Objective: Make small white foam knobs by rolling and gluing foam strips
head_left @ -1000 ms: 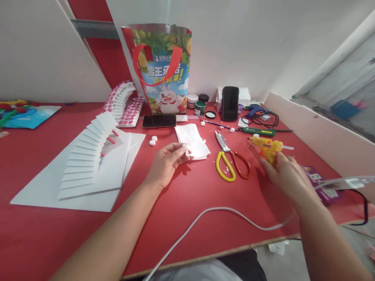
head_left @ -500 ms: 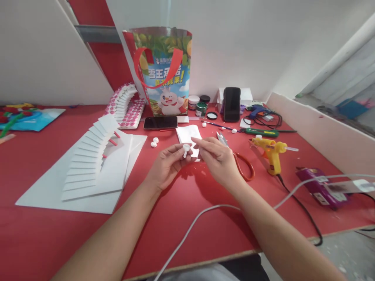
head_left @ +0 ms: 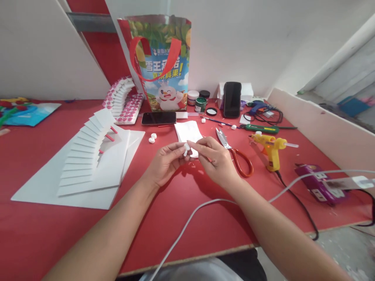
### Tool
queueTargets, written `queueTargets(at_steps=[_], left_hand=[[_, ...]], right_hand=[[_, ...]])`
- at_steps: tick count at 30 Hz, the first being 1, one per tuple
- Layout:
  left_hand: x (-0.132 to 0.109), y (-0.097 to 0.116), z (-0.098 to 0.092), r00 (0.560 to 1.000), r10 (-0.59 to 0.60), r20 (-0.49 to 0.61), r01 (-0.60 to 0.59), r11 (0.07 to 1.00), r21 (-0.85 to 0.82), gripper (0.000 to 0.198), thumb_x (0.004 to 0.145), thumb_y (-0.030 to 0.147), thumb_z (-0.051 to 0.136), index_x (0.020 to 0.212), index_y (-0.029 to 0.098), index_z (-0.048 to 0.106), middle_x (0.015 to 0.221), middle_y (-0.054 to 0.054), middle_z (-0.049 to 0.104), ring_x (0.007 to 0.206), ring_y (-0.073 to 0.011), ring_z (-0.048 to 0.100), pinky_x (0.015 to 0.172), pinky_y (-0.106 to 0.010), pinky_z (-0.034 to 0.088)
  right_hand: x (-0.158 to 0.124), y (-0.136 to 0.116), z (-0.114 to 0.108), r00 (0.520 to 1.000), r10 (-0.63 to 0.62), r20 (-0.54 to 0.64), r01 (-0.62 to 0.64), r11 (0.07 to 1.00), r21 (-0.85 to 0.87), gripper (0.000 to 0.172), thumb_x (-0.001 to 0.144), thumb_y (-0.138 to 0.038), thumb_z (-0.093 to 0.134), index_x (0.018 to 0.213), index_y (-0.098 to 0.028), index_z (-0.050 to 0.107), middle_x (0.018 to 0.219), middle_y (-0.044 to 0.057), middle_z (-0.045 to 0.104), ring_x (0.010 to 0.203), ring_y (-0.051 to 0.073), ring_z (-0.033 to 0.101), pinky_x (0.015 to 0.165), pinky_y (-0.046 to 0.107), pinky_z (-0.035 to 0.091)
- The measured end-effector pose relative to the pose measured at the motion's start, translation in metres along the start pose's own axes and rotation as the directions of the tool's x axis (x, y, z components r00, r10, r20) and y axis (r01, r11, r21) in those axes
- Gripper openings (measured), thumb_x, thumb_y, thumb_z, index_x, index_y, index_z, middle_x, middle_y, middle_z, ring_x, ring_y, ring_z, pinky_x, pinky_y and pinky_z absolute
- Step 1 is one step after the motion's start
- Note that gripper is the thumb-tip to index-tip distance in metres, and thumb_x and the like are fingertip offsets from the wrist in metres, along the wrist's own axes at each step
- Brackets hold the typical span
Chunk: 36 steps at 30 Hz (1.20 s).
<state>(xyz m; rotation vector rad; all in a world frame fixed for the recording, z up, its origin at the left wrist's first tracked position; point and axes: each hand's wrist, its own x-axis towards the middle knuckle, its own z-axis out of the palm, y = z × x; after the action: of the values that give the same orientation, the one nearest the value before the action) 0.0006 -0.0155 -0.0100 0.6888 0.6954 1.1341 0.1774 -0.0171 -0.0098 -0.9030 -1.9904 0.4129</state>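
Note:
A small white piece (head_left: 186, 149) with a rounded top and a narrow tail is pinched between the thumb and fingers of my left hand (head_left: 165, 162). My right hand (head_left: 218, 158) reaches in from the other side, fingers bent, its index fingertip against the top of the piece; its thumb is mostly hidden. Just behind the hands lies a stack of white paper (head_left: 187, 130), partly covered by them. Two white rolled bits (head_left: 152, 138) rest to the left. Open-bladed scissors with orange-red handles (head_left: 242, 162) lie right of my right hand.
Fanned white cards (head_left: 79, 160) lie on white sheets at left. Behind stand a printed bag (head_left: 166, 70), a phone (head_left: 158, 118) and paint jars (head_left: 200, 104). A yellow glue gun (head_left: 272, 150) and purple pack (head_left: 320, 183) are at right. A white cable (head_left: 202, 207) crosses the front.
My right index finger has come down and left onto the white piece, from just apart. The piece has tilted slightly in my left hand. The view has shifted a little.

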Motion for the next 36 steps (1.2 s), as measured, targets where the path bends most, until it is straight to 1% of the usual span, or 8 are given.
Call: queueTargets(at_steps=[9, 13, 16, 18, 21, 24, 29, 36], left_hand=[[0.000, 0.000, -0.003, 0.997, -0.071, -0.016, 0.072, 0.993, 0.094, 0.019, 0.071, 0.026, 0.083, 0.080, 0.011, 0.075, 0.070, -0.002, 0.066, 0.062, -0.0093, 0.059, 0.073, -0.028, 0.057], [0.001, -0.004, -0.005, 0.999, -0.022, -0.033, 0.027, 0.983, 0.183, 0.020, 0.072, 0.027, 0.082, 0.082, 0.011, 0.075, 0.071, -0.002, 0.067, 0.065, -0.0107, 0.062, 0.071, -0.026, 0.055], [0.002, -0.006, -0.005, 0.997, 0.041, -0.059, -0.029, 0.981, 0.192, 0.023, 0.070, 0.028, 0.084, 0.084, 0.012, 0.075, 0.074, -0.003, 0.070, 0.070, -0.0128, 0.065, 0.076, -0.029, 0.056], [0.002, -0.006, -0.004, 0.995, 0.070, -0.078, -0.055, 0.983, 0.175, 0.025, 0.070, 0.030, 0.085, 0.086, 0.013, 0.075, 0.076, -0.003, 0.071, 0.072, -0.0141, 0.067, 0.081, -0.032, 0.057], [0.001, -0.006, -0.004, 0.993, 0.099, -0.067, -0.086, 0.981, 0.175, 0.026, 0.071, 0.029, 0.085, 0.091, 0.015, 0.075, 0.082, -0.004, 0.072, 0.075, -0.0140, 0.067, 0.083, -0.032, 0.056], [0.000, -0.007, -0.006, 0.993, 0.116, -0.013, -0.111, 0.972, 0.206, 0.027, 0.075, 0.029, 0.083, 0.097, 0.017, 0.075, 0.088, -0.004, 0.073, 0.079, -0.0132, 0.067, 0.084, -0.029, 0.055], [-0.002, -0.009, -0.010, 0.990, 0.134, 0.054, -0.144, 0.946, 0.291, 0.028, 0.082, 0.033, 0.077, 0.106, 0.019, 0.074, 0.094, -0.005, 0.073, 0.086, -0.0158, 0.067, 0.087, -0.031, 0.054], [-0.005, -0.008, -0.008, 0.978, 0.115, 0.172, -0.173, 0.909, 0.379, 0.024, 0.087, 0.033, 0.071, 0.105, 0.017, 0.072, 0.091, -0.006, 0.071, 0.087, -0.0192, 0.067, 0.088, -0.036, 0.052]], right_hand=[[0.001, 0.008, -0.010, 0.985, -0.101, 0.142, 0.136, 0.955, -0.265, 0.039, 0.093, -0.010, 0.047, 0.123, -0.025, 0.068, 0.105, 0.008, 0.064, 0.077, 0.015, 0.060, 0.066, 0.027, 0.049], [0.002, -0.001, -0.010, 0.971, -0.087, 0.224, 0.163, 0.922, -0.351, 0.035, 0.093, -0.013, 0.048, 0.118, -0.023, 0.070, 0.101, 0.009, 0.067, 0.079, 0.017, 0.062, 0.066, 0.028, 0.048], [0.002, -0.007, -0.007, 0.988, -0.045, 0.147, 0.077, 0.972, -0.221, 0.036, 0.093, -0.013, 0.045, 0.117, -0.022, 0.070, 0.103, 0.009, 0.068, 0.085, 0.017, 0.064, 0.073, 0.029, 0.051], [0.004, -0.008, -0.006, 0.996, 0.087, 0.010, -0.086, 0.994, -0.071, 0.031, 0.093, -0.016, 0.048, 0.115, -0.020, 0.069, 0.101, 0.008, 0.069, 0.082, 0.016, 0.065, 0.073, 0.028, 0.052], [0.008, -0.002, -0.006, 0.904, 0.420, -0.080, -0.395, 0.892, 0.219, 0.011, 0.088, -0.028, 0.064, 0.090, -0.018, 0.067, 0.074, 0.001, 0.066, 0.063, 0.012, 0.058, 0.061, 0.025, 0.048], [0.011, 0.002, -0.007, 0.795, 0.606, 0.017, -0.532, 0.684, 0.500, 0.031, 0.080, -0.041, 0.075, 0.069, -0.019, 0.057, 0.057, -0.003, 0.058, 0.051, 0.009, 0.049, 0.054, 0.023, 0.042], [0.012, 0.000, -0.007, 0.719, 0.663, 0.209, -0.611, 0.460, 0.645, 0.050, 0.079, -0.058, 0.072, 0.058, -0.017, 0.054, 0.049, -0.002, 0.055, 0.036, 0.004, 0.038, 0.039, 0.021, 0.028], [0.010, -0.001, -0.003, 0.651, 0.622, 0.435, -0.730, 0.354, 0.585, 0.051, 0.074, -0.060, 0.076, 0.060, -0.016, 0.057, 0.050, -0.002, 0.057, 0.036, 0.003, 0.039, 0.035, 0.018, 0.025]])
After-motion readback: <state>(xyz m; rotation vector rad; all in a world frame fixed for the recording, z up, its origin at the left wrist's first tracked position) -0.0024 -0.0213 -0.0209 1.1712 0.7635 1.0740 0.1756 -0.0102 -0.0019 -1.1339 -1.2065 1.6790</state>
